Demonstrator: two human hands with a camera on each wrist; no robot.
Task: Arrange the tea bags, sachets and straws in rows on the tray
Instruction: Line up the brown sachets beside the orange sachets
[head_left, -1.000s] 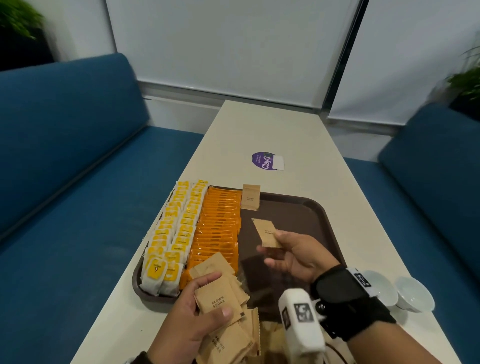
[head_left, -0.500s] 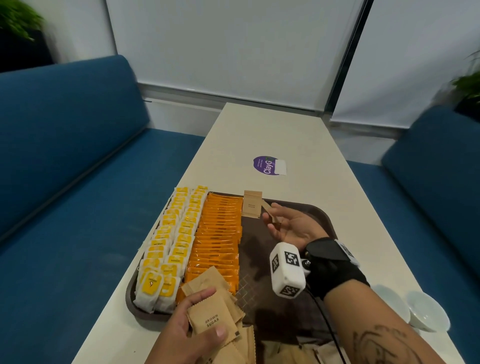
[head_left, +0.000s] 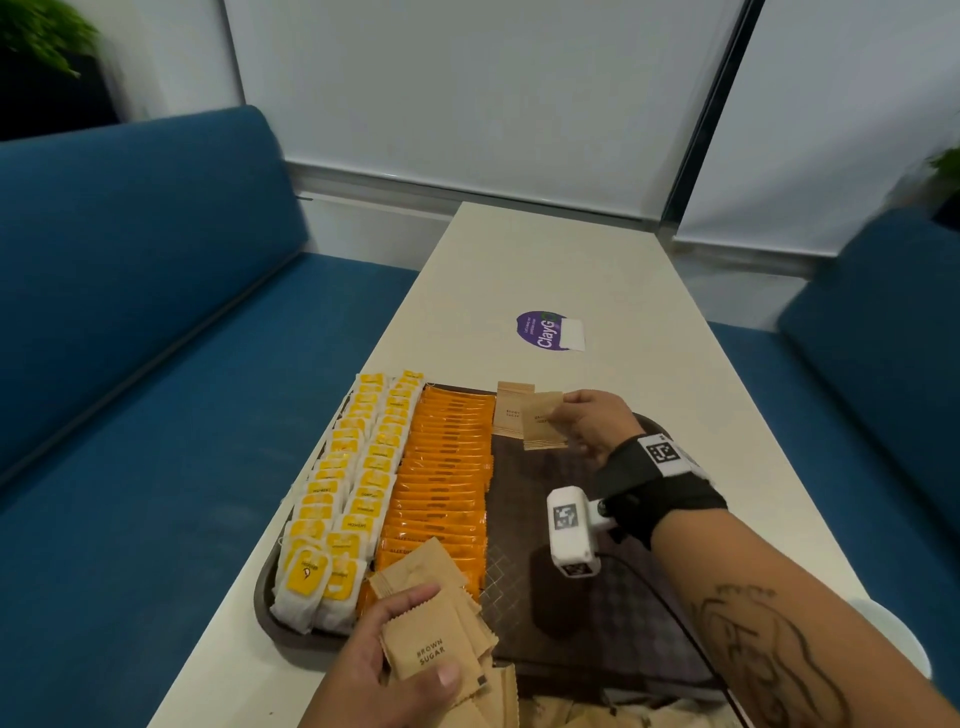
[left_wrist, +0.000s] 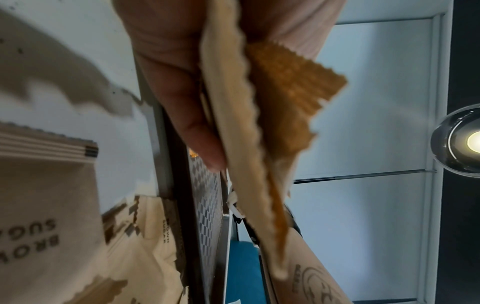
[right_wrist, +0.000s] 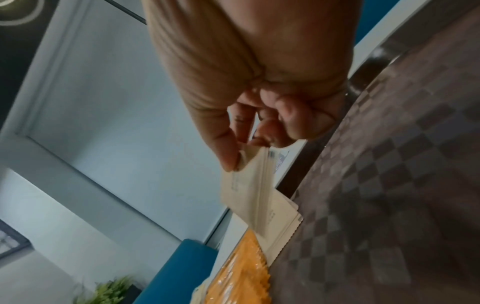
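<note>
Two hands busy, right hand (head_left: 592, 426) pinching sugar sachet (head_left: 543, 420) over tray (head_left: 587, 519), left hand (head_left: 395, 670) gripping sachet stack (head_left: 431, 629).

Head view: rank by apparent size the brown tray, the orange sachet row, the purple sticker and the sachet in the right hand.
1. brown tray
2. orange sachet row
3 and 4. purple sticker and the brown sugar sachet pinched by the right hand look alike in size; the sticker lies farther from the camera, so I won't rank them.
</note>
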